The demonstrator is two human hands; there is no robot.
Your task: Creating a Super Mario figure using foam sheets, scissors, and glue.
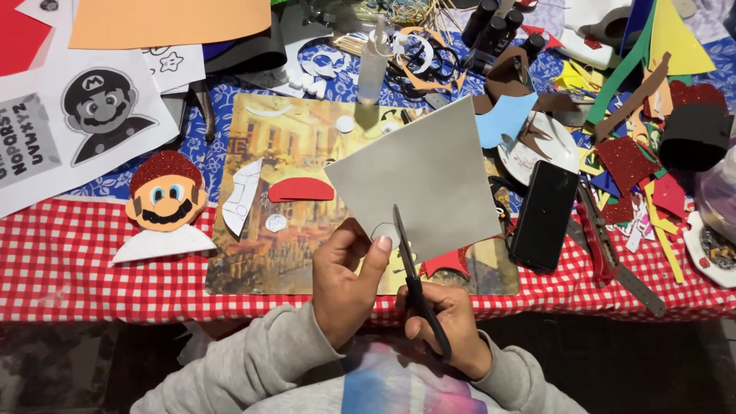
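The left hand (345, 276) pinches the lower edge of a grey foam sheet (418, 180), thumb up against it, holding it above the picture board (253, 253) on the tabletop (61, 261). The right hand (445, 326) is clenched around the handles of black scissors (410, 261), whose blades meet the sheet's bottom edge just right of the left thumb. Right of the sheet, a black phone (544, 216) lies beside a white plate (556, 149) carrying brown and blue foam scraps. Further right, a small white dish (701, 253) holds something too small to tell. Left of the sheet lies a red foam cap shape (300, 189).
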